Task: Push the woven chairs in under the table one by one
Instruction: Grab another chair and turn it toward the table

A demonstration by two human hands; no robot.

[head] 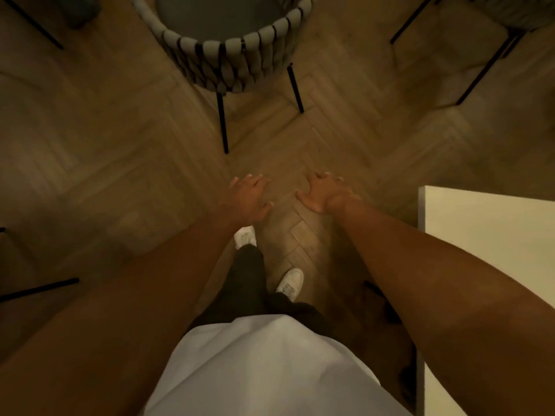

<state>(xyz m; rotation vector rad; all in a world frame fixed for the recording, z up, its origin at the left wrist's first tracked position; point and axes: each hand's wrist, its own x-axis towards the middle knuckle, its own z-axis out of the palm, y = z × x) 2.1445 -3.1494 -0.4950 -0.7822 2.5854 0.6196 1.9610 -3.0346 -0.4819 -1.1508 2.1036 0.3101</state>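
The person stands on a herringbone wood floor [300, 151] and looks down past both outstretched arms. The left hand [247, 199] and the right hand [326, 193] hang in the air side by side, palms down, each with its fingers loosely spread and holding nothing. Neither hand touches any furniture.

The woven chair [240, 58] stands ahead of the hands at the top of the view, well apart from them. Its curved back of thick grey woven bands faces the person, its dark seat lies beyond that, and two thin black legs reach down to the floor. A second chair [510, 19] shows at the top right corner, with slanting black legs; it is blurred, so its weave is probably the same but cannot be made out for sure.

A pale table [480, 235] juts in from the right edge, just beside the right forearm. Below, a white shirt [270, 370], dark trousers and white shoes [289, 283] are in view.
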